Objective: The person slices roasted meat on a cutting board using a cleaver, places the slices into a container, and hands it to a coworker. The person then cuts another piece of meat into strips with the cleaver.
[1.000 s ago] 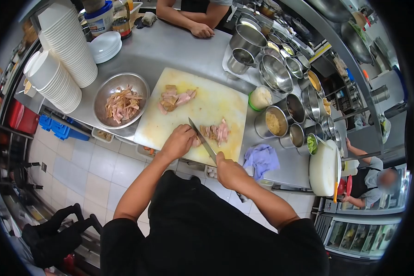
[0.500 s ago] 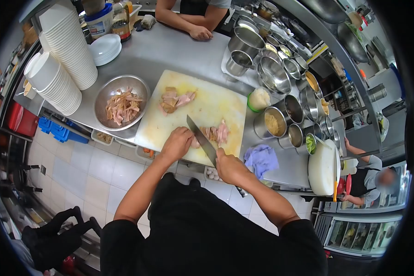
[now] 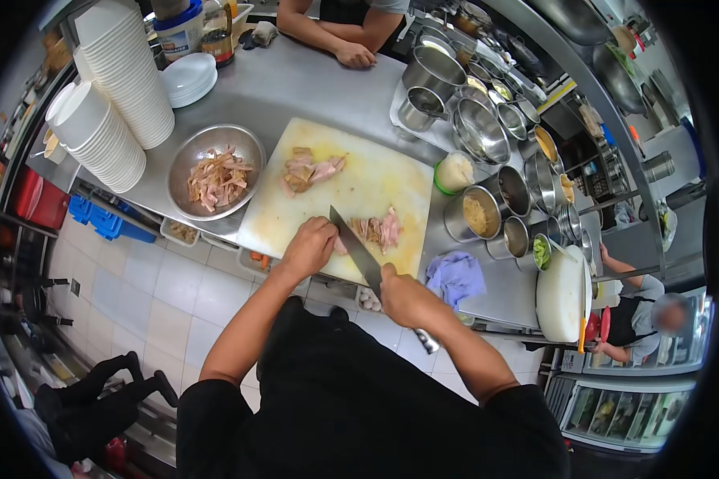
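Note:
My right hand [image 3: 409, 300] is closed around the handle of a large kitchen knife [image 3: 358, 254], its blade slanting up and left across the white cutting board [image 3: 335, 204]. Just left of the blade, my left hand [image 3: 311, 246] presses down with curled fingers on a piece of meat [image 3: 341, 246], mostly hidden beneath it. Cut strips of meat [image 3: 379, 230] lie against the blade's right side. Farther up the board rest some larger meat pieces [image 3: 310, 169]. A metal bowl [image 3: 256, 152] left of the board contains sliced meat [image 3: 218, 179].
Stacked white tubs [image 3: 124, 72] and white plates [image 3: 189, 81] stand at left. Metal pots [image 3: 473, 214] crowd the right side, near a purple cloth [image 3: 455, 277]. Across the counter, a person's folded arms [image 3: 339, 40] rest on the edge. Another person [image 3: 643, 315] stands far right.
The knife and my right hand have drawn back slightly toward me. My left hand stays on the meat. The whole view has shifted a little.

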`<act>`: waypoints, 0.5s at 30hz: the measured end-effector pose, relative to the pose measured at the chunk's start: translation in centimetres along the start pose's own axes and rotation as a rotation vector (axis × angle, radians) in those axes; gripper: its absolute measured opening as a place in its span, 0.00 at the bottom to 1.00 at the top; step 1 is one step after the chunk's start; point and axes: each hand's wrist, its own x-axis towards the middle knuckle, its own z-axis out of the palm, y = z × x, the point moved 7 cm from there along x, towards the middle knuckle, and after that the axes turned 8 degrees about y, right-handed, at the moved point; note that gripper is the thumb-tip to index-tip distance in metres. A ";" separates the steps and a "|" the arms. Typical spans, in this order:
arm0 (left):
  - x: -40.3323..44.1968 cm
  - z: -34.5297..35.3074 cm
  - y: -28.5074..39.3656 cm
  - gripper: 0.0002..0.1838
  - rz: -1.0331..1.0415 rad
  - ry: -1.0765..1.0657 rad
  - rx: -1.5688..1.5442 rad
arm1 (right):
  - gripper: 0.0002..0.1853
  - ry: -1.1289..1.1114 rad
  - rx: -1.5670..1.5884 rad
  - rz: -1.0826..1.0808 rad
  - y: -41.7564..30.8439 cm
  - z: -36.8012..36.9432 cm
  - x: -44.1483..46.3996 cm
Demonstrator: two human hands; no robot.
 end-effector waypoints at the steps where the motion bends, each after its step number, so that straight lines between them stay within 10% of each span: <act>1: 0.0 -0.1 0.0 0.01 0.007 0.025 0.006 | 0.15 0.008 -0.003 0.015 -0.3 0.6 0.2; 15: 0.1 -0.5 -0.4 0.02 0.011 -0.040 0.009 | 0.12 0.074 0.002 -0.031 -0.4 1.6 1.0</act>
